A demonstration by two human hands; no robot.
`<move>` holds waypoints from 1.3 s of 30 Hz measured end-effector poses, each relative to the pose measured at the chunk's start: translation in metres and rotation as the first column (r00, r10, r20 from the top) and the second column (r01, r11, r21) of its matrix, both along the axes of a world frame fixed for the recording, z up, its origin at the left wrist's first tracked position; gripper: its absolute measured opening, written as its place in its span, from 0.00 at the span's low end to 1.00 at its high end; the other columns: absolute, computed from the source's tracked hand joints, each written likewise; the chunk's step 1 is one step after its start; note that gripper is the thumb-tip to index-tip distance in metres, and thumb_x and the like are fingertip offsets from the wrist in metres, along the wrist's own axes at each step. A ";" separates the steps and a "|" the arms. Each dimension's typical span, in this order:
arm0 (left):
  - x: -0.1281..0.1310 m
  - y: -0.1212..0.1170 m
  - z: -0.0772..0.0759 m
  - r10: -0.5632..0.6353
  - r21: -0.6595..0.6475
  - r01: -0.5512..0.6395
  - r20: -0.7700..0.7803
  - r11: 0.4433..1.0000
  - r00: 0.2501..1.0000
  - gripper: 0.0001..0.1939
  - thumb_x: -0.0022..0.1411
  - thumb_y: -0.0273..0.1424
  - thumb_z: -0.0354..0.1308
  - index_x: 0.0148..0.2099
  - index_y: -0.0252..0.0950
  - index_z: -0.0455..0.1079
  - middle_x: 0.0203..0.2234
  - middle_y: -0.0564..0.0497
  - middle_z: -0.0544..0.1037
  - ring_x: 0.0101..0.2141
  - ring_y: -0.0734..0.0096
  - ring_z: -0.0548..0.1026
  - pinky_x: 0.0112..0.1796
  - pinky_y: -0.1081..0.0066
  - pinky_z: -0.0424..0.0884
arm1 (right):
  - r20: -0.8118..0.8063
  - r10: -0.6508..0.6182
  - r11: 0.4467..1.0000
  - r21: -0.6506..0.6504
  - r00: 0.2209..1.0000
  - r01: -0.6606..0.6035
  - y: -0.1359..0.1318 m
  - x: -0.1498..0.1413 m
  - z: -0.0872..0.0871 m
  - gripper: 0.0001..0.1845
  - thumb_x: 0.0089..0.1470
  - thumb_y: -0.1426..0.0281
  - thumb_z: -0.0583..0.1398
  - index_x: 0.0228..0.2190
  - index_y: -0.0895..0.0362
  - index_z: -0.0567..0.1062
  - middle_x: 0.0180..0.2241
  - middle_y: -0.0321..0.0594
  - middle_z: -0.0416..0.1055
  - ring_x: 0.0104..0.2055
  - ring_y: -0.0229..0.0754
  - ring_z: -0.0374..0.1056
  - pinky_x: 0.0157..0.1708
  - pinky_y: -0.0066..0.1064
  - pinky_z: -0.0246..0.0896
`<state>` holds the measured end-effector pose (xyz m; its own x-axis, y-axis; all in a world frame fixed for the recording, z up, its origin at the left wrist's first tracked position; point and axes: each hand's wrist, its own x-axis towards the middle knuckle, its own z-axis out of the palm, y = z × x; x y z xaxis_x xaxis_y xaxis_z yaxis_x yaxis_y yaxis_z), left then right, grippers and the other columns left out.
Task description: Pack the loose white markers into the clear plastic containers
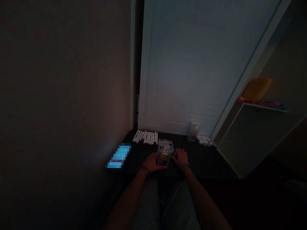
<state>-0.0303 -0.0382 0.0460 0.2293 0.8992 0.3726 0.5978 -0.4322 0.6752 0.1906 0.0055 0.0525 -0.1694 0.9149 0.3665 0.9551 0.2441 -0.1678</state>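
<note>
A clear plastic box with a yellow and dark label stands upright on the dark table, with several markers inside, their ends showing at the top. My left hand is wrapped round its left side and front, thumb low across the label. Just right of the box, my right hand rests on the table, fingers loosely bent and apart, holding nothing that I can see. Behind the box to the left, several white markers with dark and coloured ends lie side by side in a row.
A second clear box stands at the back right beside a flat white pack. On the left lies a lit, blurred-out screen. A wall borders the left, a white door panel the back. The dark table ends near my knees.
</note>
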 end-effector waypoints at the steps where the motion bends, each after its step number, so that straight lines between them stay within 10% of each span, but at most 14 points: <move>1: 0.000 0.000 -0.001 -0.003 0.018 0.003 -0.019 1.000 1.000 0.39 0.40 0.49 0.69 0.53 0.41 0.66 0.47 0.47 0.75 0.48 0.52 0.72 0.49 0.58 0.66 | -0.008 -0.013 1.000 -0.003 1.000 0.013 0.000 -0.001 -0.001 0.12 0.58 0.61 0.56 0.43 0.52 0.70 0.45 0.42 0.69 0.49 0.47 0.60 0.46 0.34 0.51; 10: 0.000 0.000 0.003 -0.014 0.072 0.021 -0.086 0.997 0.996 0.37 0.41 0.50 0.68 0.52 0.41 0.67 0.45 0.48 0.76 0.46 0.54 0.73 0.48 0.60 0.68 | -0.061 -0.226 0.972 -0.083 0.972 0.221 0.003 -0.012 -0.012 0.18 0.59 0.54 0.53 0.44 0.54 0.69 0.44 0.46 0.71 0.47 0.49 0.66 0.41 0.35 0.53; 39: 0.000 0.001 0.003 0.035 0.108 -0.002 -0.301 0.994 0.953 0.39 0.41 0.56 0.65 0.52 0.39 0.68 0.45 0.46 0.75 0.46 0.51 0.71 0.47 0.59 0.66 | -0.061 -0.293 0.950 -0.132 0.954 0.283 -0.013 -0.031 -0.006 0.16 0.63 0.61 0.49 0.38 0.61 0.69 0.37 0.53 0.75 0.41 0.48 0.72 0.38 0.33 0.59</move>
<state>-0.0304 -0.0374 0.0489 0.3295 0.8640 0.3808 0.7754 -0.4777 0.4130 0.1593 -0.0077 0.0463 0.1325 0.9586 0.2522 0.9643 -0.0657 -0.2567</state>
